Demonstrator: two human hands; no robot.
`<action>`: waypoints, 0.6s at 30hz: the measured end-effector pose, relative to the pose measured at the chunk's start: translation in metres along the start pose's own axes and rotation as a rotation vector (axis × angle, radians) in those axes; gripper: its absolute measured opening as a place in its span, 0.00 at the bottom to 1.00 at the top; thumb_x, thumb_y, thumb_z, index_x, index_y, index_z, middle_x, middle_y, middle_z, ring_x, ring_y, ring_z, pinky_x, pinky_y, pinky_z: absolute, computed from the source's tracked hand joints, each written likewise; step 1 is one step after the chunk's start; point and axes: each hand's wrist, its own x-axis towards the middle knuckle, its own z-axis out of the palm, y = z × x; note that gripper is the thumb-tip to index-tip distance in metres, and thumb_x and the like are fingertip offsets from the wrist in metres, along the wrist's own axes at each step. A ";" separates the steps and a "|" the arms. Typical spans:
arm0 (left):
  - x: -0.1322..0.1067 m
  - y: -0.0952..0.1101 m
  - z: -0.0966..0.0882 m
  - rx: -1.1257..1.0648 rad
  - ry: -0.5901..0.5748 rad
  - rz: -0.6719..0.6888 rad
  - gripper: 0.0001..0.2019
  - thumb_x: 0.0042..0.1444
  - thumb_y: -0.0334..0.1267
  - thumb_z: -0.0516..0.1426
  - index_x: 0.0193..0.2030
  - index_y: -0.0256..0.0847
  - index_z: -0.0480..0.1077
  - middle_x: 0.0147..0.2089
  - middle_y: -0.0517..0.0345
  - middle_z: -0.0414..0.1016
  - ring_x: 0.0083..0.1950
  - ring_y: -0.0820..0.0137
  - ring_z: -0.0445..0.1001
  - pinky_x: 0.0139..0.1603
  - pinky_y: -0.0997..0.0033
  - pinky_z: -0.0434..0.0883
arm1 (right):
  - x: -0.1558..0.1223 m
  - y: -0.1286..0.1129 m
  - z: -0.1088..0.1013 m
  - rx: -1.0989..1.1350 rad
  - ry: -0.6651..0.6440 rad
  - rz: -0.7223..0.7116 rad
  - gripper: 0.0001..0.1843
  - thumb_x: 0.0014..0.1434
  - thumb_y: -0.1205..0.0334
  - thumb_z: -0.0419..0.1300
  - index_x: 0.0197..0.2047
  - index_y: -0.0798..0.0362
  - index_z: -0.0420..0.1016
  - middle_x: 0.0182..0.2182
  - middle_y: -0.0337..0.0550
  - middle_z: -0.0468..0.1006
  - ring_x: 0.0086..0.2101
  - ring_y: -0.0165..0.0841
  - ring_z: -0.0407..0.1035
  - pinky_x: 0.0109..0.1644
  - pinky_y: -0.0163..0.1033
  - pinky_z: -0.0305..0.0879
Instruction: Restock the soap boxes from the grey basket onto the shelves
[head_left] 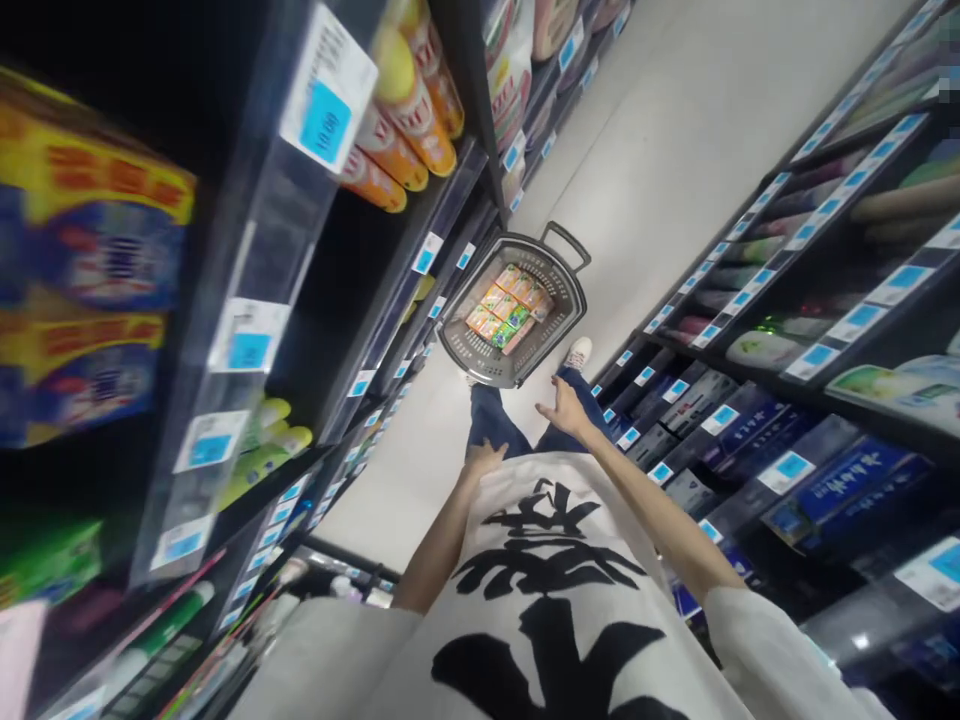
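Note:
My right hand (564, 408) hangs over my right thigh with its thumb and fingers apart and nothing in it. By my left thigh is my left hand (486, 457), its visible fingers spread; I see nothing held there. A dark grey shopping basket (465, 352) with perforated sides stands on the floor just in front of my feet, beyond both hands. Its handle (568, 245) sticks out at the far end. Inside lie several small orange and green packs (504, 305), side by side. Neither hand touches the basket.
Shelves with blue and white price tags (326, 120) rise close on my left, holding orange spray cans (409, 110) and yellow-blue boxes (112, 230). Along my right, another rack carries blue packs (862, 480) and bottles. A pale floor (660, 130) runs between them.

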 end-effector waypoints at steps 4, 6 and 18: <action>0.026 0.006 0.009 0.012 -0.036 -0.119 0.53 0.62 0.64 0.55 0.77 0.20 0.43 0.75 0.13 0.47 0.76 0.37 0.56 0.71 0.48 0.61 | 0.083 0.001 -0.002 -0.099 0.016 -0.006 0.50 0.59 0.54 0.67 0.73 0.70 0.47 0.68 0.72 0.61 0.67 0.55 0.57 0.73 0.54 0.55; 0.045 0.004 0.009 0.004 -0.052 -0.162 0.55 0.61 0.64 0.57 0.78 0.22 0.40 0.75 0.13 0.46 0.75 0.37 0.57 0.71 0.48 0.62 | 0.130 0.004 -0.003 -0.157 0.036 -0.010 0.54 0.58 0.54 0.69 0.74 0.70 0.45 0.69 0.71 0.59 0.68 0.55 0.56 0.73 0.55 0.55; 0.142 -0.010 0.006 -0.162 0.155 -0.423 0.53 0.52 0.56 0.66 0.74 0.31 0.46 0.67 0.28 0.63 0.63 0.38 0.72 0.61 0.46 0.72 | 0.351 0.086 0.038 -0.229 0.138 0.093 0.62 0.57 0.47 0.69 0.77 0.64 0.35 0.73 0.68 0.50 0.69 0.58 0.50 0.73 0.65 0.51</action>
